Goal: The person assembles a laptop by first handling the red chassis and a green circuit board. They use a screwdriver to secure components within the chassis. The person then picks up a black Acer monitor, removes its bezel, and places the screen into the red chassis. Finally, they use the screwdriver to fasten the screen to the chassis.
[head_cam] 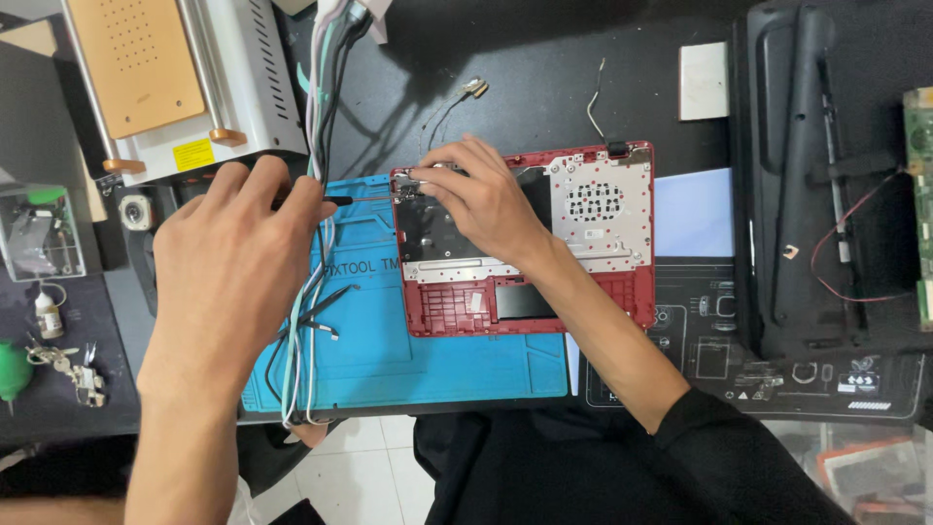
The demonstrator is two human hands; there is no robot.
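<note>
- Left hand (pixel 228 277) is curled closed around a thin black tool (pixel 335 199) above the blue mat (pixel 389 340), beside hanging cables (pixel 316 272).
- Right hand (pixel 481 199), fingers bent, presses on the red laptop shell (pixel 583 253), gripping nothing visible.
- Shell lies across the mat's right edge.

Single head-worn camera looks steeply down, close over the blue mat (pixel 437 360); no second view.

Matt red plastic laptop shell (pixel 622 292) on smooth blue rubbery mat (pixel 389 360).
</note>
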